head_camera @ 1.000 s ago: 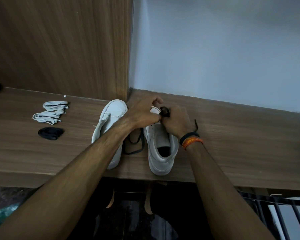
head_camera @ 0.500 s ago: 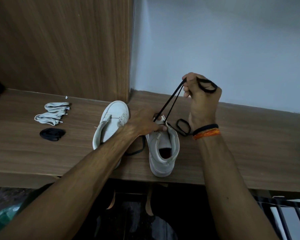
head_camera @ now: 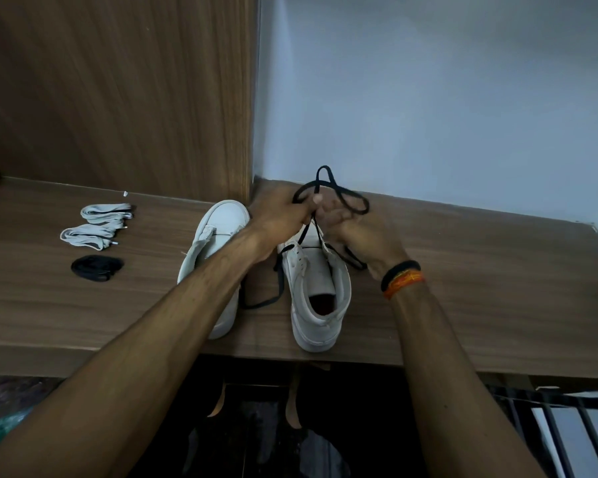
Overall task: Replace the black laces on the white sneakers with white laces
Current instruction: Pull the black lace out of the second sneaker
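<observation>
Hands meet above the right sneaker [head_camera: 320, 288]: left hand [head_camera: 280, 219] pinches the black lace [head_camera: 339, 194], still threaded in that sneaker; right hand [head_camera: 356, 229], fingers loosely curled, holds its loops.

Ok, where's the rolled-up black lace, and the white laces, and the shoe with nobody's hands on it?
Rolled-up black lace [head_camera: 96, 268], head view, middle of the bundle.
White laces [head_camera: 91, 233], head view, on the nearer bundle.
Left sneaker [head_camera: 225, 218], head view, on its toe.
</observation>
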